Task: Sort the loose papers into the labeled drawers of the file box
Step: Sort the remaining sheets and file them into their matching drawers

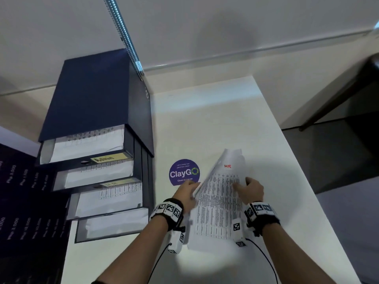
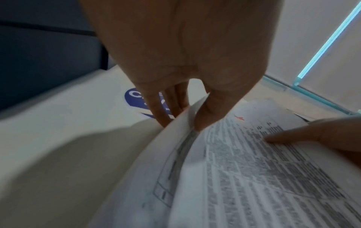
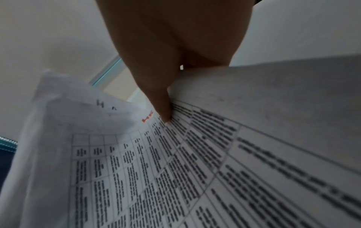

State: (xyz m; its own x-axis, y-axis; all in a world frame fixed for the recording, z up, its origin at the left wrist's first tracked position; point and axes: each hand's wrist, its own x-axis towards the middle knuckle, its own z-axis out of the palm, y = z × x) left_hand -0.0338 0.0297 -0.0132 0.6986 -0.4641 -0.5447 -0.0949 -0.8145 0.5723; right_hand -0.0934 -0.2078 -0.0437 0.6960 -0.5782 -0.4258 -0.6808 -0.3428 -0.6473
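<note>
A dark blue file box (image 1: pixel 98 95) stands at the left on the white table, with several drawers pulled out and papers in them. One drawer is labeled Admin (image 1: pixel 108 158), a lower one HR (image 1: pixel 111 183). Right of the box I hold a stack of printed papers (image 1: pixel 219 206) whose top page has a red HR mark. My left hand (image 1: pixel 185 193) (image 2: pixel 181 118) pinches the left edge of a lifted sheet (image 2: pixel 136 162) (image 3: pixel 68 108), peeling it up off the stack. My right hand (image 1: pixel 249 190) (image 3: pixel 164 114) grips the stack's right side, thumb on the printed table.
A round purple ClayGO sticker (image 1: pixel 184 174) lies on the table (image 1: pixel 225 119) between box and papers. The table's right edge runs close beside my right wrist; dark furniture (image 1: pixel 338 99) stands beyond it. A dark printed board (image 1: pixel 24 191) sits left of the box.
</note>
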